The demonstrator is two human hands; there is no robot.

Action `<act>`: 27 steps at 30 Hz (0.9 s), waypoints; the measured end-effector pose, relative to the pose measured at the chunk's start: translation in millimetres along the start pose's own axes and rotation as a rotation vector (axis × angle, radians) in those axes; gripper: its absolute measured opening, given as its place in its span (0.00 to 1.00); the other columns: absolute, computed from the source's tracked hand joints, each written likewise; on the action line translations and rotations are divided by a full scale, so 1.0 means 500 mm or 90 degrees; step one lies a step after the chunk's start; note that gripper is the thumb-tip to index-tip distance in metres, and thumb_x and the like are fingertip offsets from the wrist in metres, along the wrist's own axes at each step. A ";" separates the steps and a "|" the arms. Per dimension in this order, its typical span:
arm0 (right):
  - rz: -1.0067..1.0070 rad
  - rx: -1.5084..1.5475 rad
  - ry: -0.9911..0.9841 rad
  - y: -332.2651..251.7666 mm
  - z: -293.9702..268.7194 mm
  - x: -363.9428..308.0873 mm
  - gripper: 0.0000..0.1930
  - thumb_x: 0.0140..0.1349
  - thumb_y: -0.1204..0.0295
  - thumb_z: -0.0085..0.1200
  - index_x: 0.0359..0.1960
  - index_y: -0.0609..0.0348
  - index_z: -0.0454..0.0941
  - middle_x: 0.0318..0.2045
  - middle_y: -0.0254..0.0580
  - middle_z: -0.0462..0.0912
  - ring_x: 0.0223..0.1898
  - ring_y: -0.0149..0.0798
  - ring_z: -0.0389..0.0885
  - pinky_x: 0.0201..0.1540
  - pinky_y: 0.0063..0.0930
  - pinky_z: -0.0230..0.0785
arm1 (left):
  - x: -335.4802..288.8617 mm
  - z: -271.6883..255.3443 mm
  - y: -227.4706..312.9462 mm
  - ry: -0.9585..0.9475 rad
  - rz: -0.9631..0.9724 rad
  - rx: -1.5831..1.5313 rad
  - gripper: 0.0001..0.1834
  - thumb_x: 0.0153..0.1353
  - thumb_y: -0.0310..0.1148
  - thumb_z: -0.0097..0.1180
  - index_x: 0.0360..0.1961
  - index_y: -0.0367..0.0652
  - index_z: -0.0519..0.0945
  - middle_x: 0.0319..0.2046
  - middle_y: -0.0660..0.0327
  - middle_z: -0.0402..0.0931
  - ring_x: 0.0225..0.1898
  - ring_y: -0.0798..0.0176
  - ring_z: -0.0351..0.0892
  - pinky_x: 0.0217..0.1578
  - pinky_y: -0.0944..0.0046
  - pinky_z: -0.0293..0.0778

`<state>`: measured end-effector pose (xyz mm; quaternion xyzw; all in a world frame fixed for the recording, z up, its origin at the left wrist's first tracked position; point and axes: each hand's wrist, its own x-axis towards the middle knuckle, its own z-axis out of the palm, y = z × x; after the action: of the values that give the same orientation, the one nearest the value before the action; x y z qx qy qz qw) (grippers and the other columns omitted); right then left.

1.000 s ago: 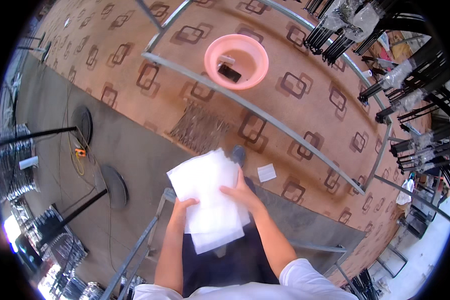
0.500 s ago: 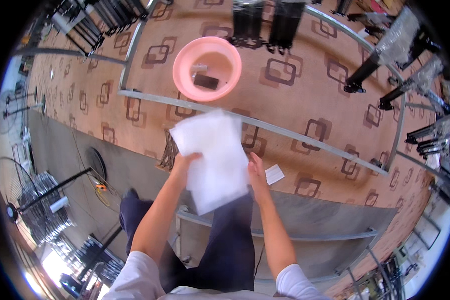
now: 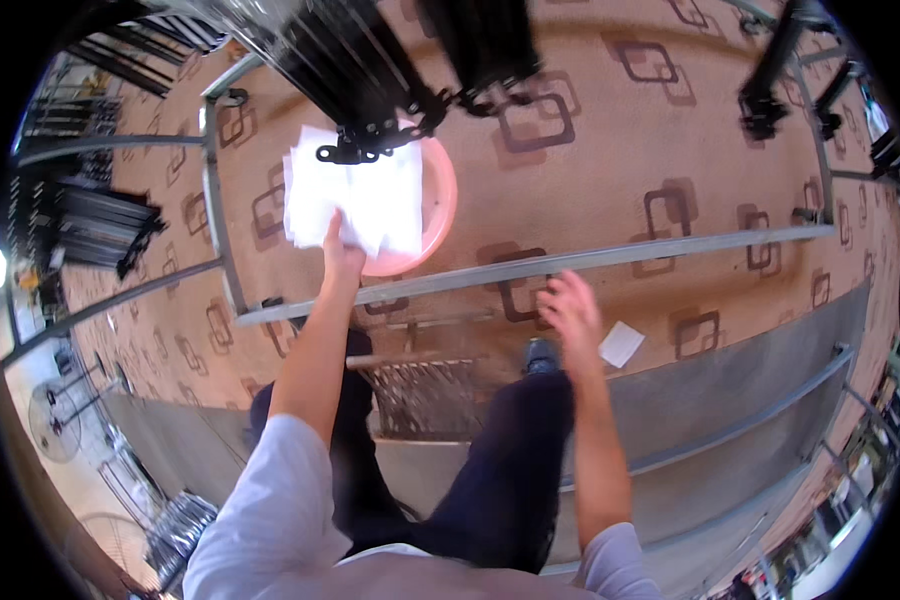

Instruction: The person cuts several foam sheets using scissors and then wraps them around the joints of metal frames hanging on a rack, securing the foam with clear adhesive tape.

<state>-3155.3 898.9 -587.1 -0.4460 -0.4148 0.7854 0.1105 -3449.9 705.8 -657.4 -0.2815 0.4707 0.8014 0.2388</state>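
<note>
My left hand (image 3: 344, 252) grips the near edge of a loose stack of white sheets (image 3: 370, 205), its thumb on top and the other fingers hidden underneath. The sheets are slightly fanned and cover most of a round pink basin (image 3: 440, 195); whether they rest on it I cannot tell. Black metal parts (image 3: 355, 75) hang above and overlap the stack's far edge. To the right, my right hand (image 3: 572, 308) is empty, its fingers apart and a little blurred, near a grey metal rail (image 3: 650, 250). A small white piece (image 3: 622, 344) lies on the patterned floor covering beyond that hand.
The rail belongs to a low frame around the basin. A slatted stool-like piece (image 3: 425, 395) sits between my legs. More black parts hang at the right (image 3: 765, 105) and stand at the left (image 3: 100, 225). A fan (image 3: 55, 420) is at far left.
My left hand has carried the white sheets forward and left, from in front of my legs to over the pink basin. My right hand has come off the sheets and moved right.
</note>
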 end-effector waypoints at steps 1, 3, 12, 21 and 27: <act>-0.023 -0.007 0.044 0.024 -0.028 0.012 0.24 0.59 0.64 0.42 0.55 0.60 0.55 0.49 0.48 0.66 0.47 0.39 0.69 0.49 0.29 0.63 | 0.082 -0.011 -0.012 -0.001 0.009 -0.008 0.22 0.56 0.33 0.48 0.51 0.37 0.63 0.50 0.55 0.64 0.51 0.54 0.63 0.51 0.50 0.61; -0.040 -0.002 0.169 0.106 -0.099 0.034 0.22 0.59 0.64 0.43 0.53 0.59 0.58 0.46 0.47 0.69 0.44 0.37 0.72 0.44 0.26 0.65 | 0.241 -0.038 -0.052 -0.041 0.022 0.099 0.24 0.55 0.33 0.50 0.51 0.37 0.61 0.51 0.55 0.62 0.52 0.54 0.61 0.53 0.51 0.59; 0.123 0.024 0.371 0.495 -0.331 0.084 0.14 0.55 0.75 0.43 0.44 0.56 0.67 0.33 0.37 0.72 0.31 0.30 0.73 0.31 0.21 0.67 | 0.582 -0.157 -0.316 0.100 -0.081 0.188 0.23 0.56 0.37 0.44 0.53 0.40 0.62 0.50 0.53 0.63 0.52 0.56 0.61 0.51 0.59 0.61; 0.155 -0.322 0.852 0.621 -0.538 0.106 0.18 0.42 0.68 0.53 0.38 0.59 0.73 0.35 0.51 0.75 0.36 0.45 0.74 0.39 0.32 0.67 | 0.369 -0.147 -0.205 0.095 -0.025 0.707 0.31 0.48 0.43 0.47 0.53 0.42 0.59 0.49 0.50 0.61 0.49 0.52 0.62 0.51 0.53 0.58; 0.391 -0.469 0.815 0.586 -0.641 0.168 0.43 0.39 0.52 0.59 0.53 0.63 0.54 0.50 0.61 0.60 0.51 0.60 0.61 0.52 0.44 0.58 | -0.126 -0.206 -0.234 -0.626 0.250 1.188 0.19 0.45 0.28 0.53 0.41 0.37 0.68 0.36 0.56 0.69 0.37 0.56 0.69 0.40 0.58 0.65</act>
<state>-2892.2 936.7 -940.9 -0.9122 -0.3624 0.1849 -0.0484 -3304.9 658.9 -728.6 0.4465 0.7862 0.1747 0.3899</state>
